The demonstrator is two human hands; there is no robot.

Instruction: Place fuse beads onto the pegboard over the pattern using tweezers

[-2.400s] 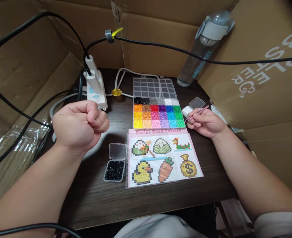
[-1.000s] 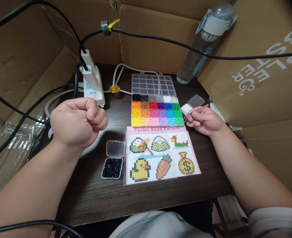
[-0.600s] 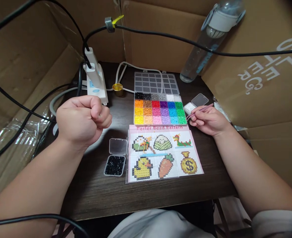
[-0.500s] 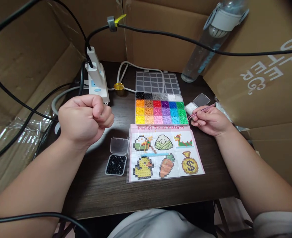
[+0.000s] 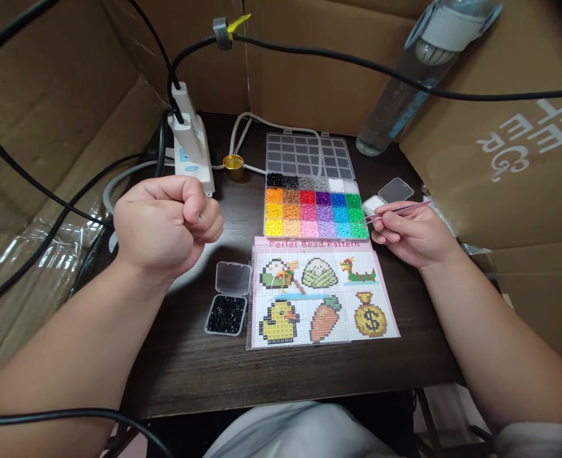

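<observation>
My left hand is closed in a fist above the left part of the table, with nothing showing out of it. In my right hand I hold pink tweezers, their tips pointing left at the green cells of the bead box. Whether the tips pinch a bead is too small to tell. Below that box lies a Perler bead pattern sheet under a clear pegboard. Beads cover the duck and the carrot. A small open case of black beads stands left of the sheet.
A small case with white contents sits beside my right hand. Behind are a gold cup, a white power strip and a leaning water bottle. A black cable crosses overhead; cardboard walls surround the table.
The view has shifted slightly, so most things sit a little further right. My right hand has brought the tweezer tips slightly inward over the green cells. My left fist stays closed.
</observation>
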